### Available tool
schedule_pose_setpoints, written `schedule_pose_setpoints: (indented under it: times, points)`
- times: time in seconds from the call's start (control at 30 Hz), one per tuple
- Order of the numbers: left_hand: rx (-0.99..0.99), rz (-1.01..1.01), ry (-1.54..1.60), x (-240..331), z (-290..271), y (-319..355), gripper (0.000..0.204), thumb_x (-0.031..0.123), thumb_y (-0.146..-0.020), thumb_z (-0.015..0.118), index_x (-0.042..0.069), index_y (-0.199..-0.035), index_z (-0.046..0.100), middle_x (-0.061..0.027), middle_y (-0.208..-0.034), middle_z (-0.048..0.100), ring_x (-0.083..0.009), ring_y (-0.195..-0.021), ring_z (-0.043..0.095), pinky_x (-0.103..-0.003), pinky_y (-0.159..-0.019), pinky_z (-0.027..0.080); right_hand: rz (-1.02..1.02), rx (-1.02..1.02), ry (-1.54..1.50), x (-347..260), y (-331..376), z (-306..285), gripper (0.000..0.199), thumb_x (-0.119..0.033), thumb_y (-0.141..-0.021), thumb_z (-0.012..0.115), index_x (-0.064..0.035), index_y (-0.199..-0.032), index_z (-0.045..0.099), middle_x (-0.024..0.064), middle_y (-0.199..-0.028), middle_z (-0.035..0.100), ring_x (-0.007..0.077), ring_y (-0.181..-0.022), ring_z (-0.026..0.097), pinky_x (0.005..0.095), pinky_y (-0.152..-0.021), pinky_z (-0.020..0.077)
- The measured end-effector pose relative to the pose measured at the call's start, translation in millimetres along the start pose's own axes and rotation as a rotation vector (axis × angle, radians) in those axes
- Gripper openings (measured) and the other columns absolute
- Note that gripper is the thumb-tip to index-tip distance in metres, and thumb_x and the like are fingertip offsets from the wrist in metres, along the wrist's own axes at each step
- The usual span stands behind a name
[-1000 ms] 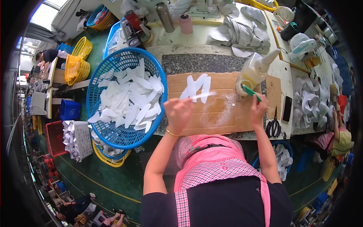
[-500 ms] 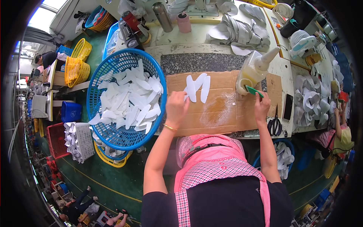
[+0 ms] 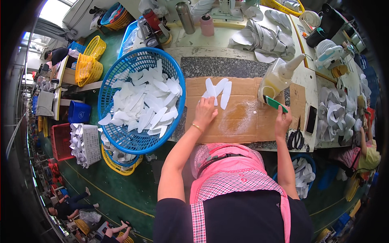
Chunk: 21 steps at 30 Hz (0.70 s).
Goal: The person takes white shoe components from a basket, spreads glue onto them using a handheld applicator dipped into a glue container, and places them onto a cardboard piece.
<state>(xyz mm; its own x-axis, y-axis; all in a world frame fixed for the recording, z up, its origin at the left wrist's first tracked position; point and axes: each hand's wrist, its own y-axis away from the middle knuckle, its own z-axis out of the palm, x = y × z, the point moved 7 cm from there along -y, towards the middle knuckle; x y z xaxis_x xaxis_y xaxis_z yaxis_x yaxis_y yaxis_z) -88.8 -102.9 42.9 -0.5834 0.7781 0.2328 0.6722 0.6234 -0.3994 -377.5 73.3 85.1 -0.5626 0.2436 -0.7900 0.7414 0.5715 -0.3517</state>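
On a brown cardboard sheet [image 3: 239, 131] lie a few long, rounded white pieces [image 3: 225, 95], partly overlapping. My left hand [image 3: 206, 111] is at their near left side, its fingers closed on the end of one white piece. In my right hand [image 3: 283, 120] is a flat green brush [image 3: 276, 104], gripped by its near end. The brush's dark tip is beside the lower part of a translucent squeeze bottle [image 3: 270, 83] with yellowish liquid. The bottle leans, its pale nozzle pointing to the far right.
A blue basket [image 3: 181, 117] full of white pieces stands at left. Scissors [image 3: 296, 139] and a phone [image 3: 310, 120] lie right of the cardboard. Behind are grey-white stacked pieces [image 3: 263, 38], a pink bottle [image 3: 207, 26] and a metal flask [image 3: 185, 18]. A small fan [image 3: 327, 52] stands far right.
My left hand has moved right and onto the white pieces, away from the blue basket's rim. My right hand still holds the green brush near the bottle, slightly lower. The whole view has shifted a little.
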Motion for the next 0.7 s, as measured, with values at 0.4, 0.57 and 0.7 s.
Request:
schedule_pose_setpoints:
  times: [0.4, 0.57, 0.7]
  points:
    - [-0.275, -0.131, 0.035, 6.5, 9.9, 34.9, 0.043, 0.027, -0.074, 0.079, 0.004, -0.104, 0.058, -0.0123, -0.094, 0.063, -0.0295, -0.094, 0.061, -0.041, -0.078, 0.054, 0.006, 0.010, -0.020, -1.4, 8.1, -5.3, 0.014, -0.013, -0.099, 0.063, 0.0005, -0.097, 0.066, 0.0065, -0.081, 0.059, 0.0173, -0.070, 0.051, 0.0301, -0.067, 0.0429]
    - [-0.142, -0.244, 0.035, 16.6, -4.8, 27.8, 0.045, 0.024, -0.074, 0.078, 0.002, -0.109, 0.059, -0.0158, -0.109, 0.058, -0.0318, -0.107, 0.056, -0.045, -0.081, 0.053, 0.100, -0.005, -0.056, 2.3, 10.1, -3.3, 0.014, -0.014, -0.099, 0.063, 0.0004, -0.097, 0.066, 0.0061, -0.084, 0.062, 0.0155, -0.072, 0.054, 0.0291, -0.067, 0.0445]
    - [-0.185, -0.218, -0.001, 7.1, 17.1, 42.8, 0.044, 0.019, -0.076, 0.076, 0.001, -0.113, 0.060, -0.0152, -0.106, 0.061, -0.0312, -0.102, 0.059, -0.043, -0.078, 0.054, 0.066, 0.009, -0.086, -6.3, 9.3, 1.1, 0.015, -0.014, -0.099, 0.063, 0.0005, -0.097, 0.067, 0.0055, -0.084, 0.062, 0.0146, -0.071, 0.056, 0.0279, -0.067, 0.0454]
